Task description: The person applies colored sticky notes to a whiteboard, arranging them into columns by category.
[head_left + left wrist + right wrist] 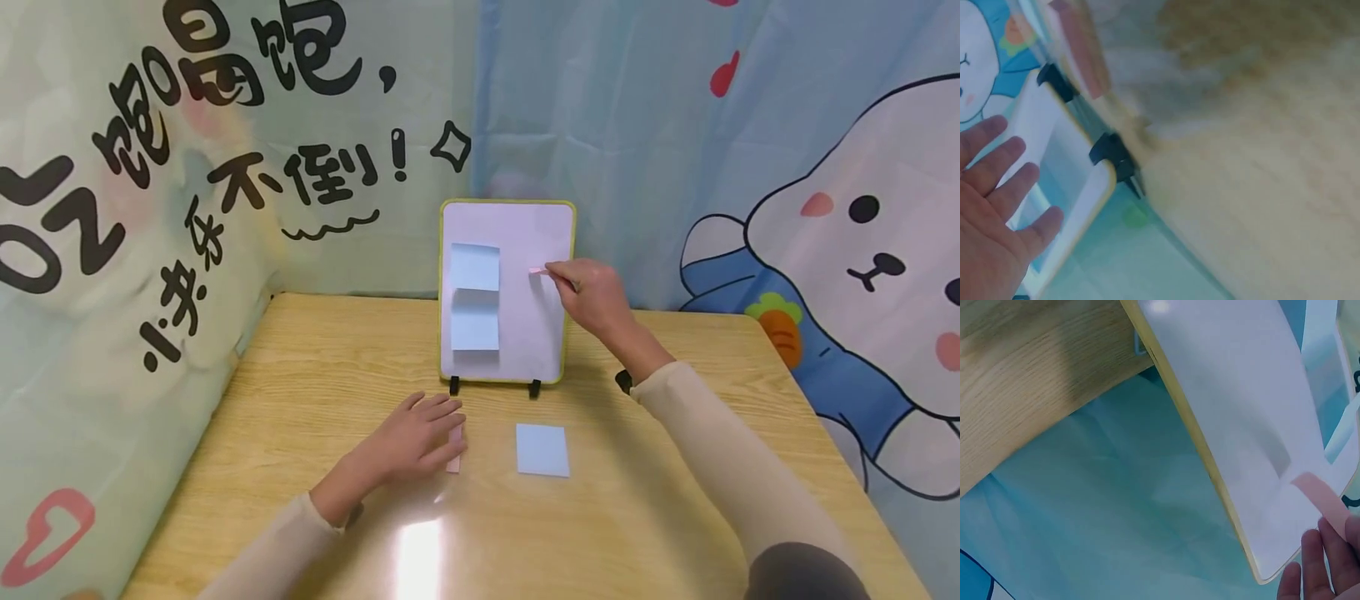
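Note:
My right hand (596, 296) pinches a pink sticky strip (1322, 500) between thumb and fingers. The strip's far end is right at the right half of a small whiteboard (532, 333) with a yellow frame. Two light blue sticky notes, an upper one (475, 267) and a lower one (475, 327), stick to the board's left half, their lower edges curling outward. Over the table, my left hand (412, 437) has its fingers straight and spread and holds nothing. Its fingers partly hide a pink paper piece (453, 464) in the head view.
A light blue square note (543, 451) lies on the wooden table (337, 358), in front of the board. Black feet (454, 385) support the whiteboard. Printed cloth backdrops (600, 167) stand behind and to the left of the table.

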Motion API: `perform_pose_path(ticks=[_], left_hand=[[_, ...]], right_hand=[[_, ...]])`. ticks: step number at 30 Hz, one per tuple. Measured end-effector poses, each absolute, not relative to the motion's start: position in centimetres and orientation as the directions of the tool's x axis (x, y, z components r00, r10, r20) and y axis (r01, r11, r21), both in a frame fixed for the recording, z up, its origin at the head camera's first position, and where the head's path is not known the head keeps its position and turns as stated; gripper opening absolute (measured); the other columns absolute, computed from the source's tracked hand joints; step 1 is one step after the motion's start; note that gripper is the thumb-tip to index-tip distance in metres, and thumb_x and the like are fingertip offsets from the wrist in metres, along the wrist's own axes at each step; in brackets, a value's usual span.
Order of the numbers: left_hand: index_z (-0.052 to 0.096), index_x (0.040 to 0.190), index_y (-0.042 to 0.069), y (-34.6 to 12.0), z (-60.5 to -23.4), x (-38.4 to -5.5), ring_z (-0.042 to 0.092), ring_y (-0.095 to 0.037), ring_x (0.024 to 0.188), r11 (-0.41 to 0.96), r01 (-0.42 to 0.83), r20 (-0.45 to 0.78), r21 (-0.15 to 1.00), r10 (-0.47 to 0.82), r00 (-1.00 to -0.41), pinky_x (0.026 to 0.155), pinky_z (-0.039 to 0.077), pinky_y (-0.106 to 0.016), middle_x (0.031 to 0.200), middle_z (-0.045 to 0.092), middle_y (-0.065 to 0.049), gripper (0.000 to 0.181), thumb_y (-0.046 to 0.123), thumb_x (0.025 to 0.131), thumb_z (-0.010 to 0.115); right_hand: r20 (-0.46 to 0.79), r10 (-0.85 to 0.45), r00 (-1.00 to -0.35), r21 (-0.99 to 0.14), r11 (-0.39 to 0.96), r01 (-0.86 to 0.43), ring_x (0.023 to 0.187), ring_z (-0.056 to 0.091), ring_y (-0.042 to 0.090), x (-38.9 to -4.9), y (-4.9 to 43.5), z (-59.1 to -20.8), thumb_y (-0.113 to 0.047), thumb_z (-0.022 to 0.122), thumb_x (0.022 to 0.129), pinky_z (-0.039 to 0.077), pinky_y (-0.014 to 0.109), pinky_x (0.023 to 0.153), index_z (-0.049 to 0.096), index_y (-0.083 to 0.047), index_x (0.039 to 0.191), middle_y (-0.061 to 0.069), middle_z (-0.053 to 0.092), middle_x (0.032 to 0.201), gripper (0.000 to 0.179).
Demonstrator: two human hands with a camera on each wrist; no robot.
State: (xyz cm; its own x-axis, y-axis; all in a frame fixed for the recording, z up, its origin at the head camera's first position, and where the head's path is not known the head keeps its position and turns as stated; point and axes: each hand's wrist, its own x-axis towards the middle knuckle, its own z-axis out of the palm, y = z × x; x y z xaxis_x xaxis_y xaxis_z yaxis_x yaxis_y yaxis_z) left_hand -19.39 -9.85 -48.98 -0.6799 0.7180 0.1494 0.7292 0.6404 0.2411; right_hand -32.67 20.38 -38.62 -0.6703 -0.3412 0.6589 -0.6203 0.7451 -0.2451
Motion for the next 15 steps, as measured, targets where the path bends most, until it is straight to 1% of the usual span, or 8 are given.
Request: perform_pose_path(ticks=[4,9,15], left_hand=[[0.059,0.136,0.007,-9.3,-48.0,-20.2,0.046,-0.031,0.139,0.640,0.729,0.219,0.241,0.696,-0.684,0.115,0.030,-0.057,0.145,0.055,-0.011,0.050,0.040,0.101,0.048],[0.060,0.134,0.008,-8.3,-46.3,-21.4,0.047,-0.032,0.138,0.644,0.730,0.303,0.229,0.665,-0.682,0.115,0.029,-0.058,0.144,0.056,-0.011,0.047,0.038,0.101,0.049],[0.061,0.133,0.009,-7.5,-45.6,-21.9,0.046,-0.031,0.138,0.641,0.735,0.299,0.222,0.672,-0.677,0.115,0.029,-0.059,0.143,0.056,-0.011,0.046,0.040,0.102,0.046]], right_hand=[[0.695,-0.307,-0.650,-0.239,0.754,-0.612,0.087,0.072,0.036,-33.2,20.2,-38.5,-0.002,0.070,0.089,0.057,0.050,0.077,0.077,0.001,0.104,0.019,0.076,0.098,0.017],[0.725,-0.278,-0.630,-0.236,0.760,-0.606,0.086,0.072,0.036,-33.5,19.8,-38.2,-0.003,0.069,0.090,0.057,0.049,0.074,0.078,0.000,0.102,0.018,0.076,0.097,0.015],[0.734,-0.246,-0.633,-0.241,0.777,-0.581,0.085,0.072,0.034,-33.8,19.5,-38.3,-0.006,0.067,0.092,0.056,0.048,0.071,0.078,-0.003,0.102,0.016,0.076,0.097,0.015]])
